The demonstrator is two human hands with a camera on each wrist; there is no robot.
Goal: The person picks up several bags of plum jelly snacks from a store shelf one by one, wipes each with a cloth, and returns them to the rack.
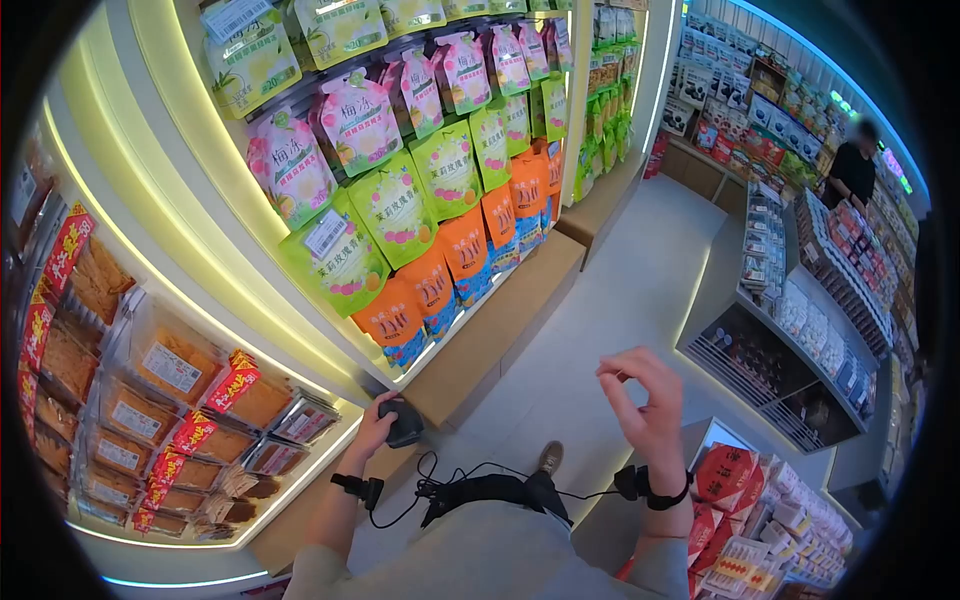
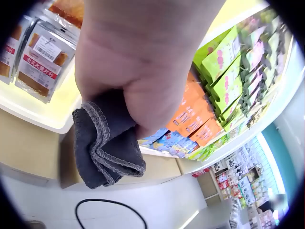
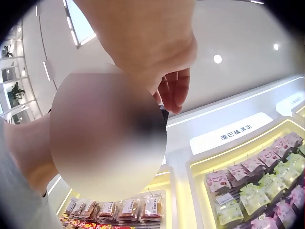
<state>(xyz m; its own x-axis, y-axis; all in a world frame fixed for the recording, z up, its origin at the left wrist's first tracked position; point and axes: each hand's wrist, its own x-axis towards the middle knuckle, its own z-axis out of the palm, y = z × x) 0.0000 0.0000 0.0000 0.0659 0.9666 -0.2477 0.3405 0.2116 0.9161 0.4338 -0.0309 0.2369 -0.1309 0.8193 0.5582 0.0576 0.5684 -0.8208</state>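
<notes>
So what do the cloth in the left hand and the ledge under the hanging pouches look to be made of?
Cloth: dark grey fabric, probably microfibre, matt, with overlocked stitching along its edges.
Ledge: wood or wood-look laminate, judging by its tan, smooth surface.

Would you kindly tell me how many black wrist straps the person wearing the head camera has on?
2. The left strap is around the left wrist, behind the hand gripping the dark cloth; the right strap is around the right wrist.
</notes>
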